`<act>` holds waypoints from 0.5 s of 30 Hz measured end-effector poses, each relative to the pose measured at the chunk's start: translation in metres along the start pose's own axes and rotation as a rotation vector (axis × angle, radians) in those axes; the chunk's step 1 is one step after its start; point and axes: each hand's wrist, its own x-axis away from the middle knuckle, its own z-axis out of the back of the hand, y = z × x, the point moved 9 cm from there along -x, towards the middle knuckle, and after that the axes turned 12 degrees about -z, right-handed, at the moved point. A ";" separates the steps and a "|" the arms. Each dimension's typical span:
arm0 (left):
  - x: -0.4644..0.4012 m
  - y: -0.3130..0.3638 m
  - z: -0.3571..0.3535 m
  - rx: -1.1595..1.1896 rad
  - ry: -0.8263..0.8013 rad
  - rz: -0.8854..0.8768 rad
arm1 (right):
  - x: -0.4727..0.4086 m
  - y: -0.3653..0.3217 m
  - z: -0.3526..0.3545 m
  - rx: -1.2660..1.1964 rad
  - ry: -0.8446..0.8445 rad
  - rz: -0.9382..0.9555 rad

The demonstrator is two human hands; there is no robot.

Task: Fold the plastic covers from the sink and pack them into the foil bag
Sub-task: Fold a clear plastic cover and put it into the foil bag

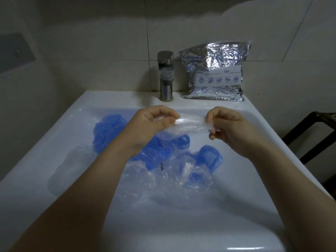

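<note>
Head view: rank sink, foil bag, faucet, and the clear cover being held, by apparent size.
1. sink
2. foil bag
3. clear cover, stretched between left hand and right hand, and faucet: look alike; the cover is nearer, so unranked.

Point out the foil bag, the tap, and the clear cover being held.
foil bag (217, 77): head view, white label panel.
tap (165, 77): head view, metal body.
clear cover (192, 124): head view, stretched middle.

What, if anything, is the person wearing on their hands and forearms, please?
Nothing shows: the left hand and right hand are bare, with no gloves, rings, watch or bracelets visible. Both forearms are uncovered too, with no sleeve reaching into view.
</note>
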 end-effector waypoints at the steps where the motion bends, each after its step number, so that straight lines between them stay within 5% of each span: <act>1: 0.001 0.000 -0.002 -0.013 -0.009 0.001 | 0.000 0.000 0.000 0.045 0.040 -0.002; 6: 0.003 -0.001 -0.003 -0.111 0.022 0.007 | 0.003 0.000 0.002 0.082 0.261 0.008; 15: 0.004 -0.003 0.002 -0.185 0.086 0.041 | 0.012 -0.015 -0.006 0.303 0.273 0.148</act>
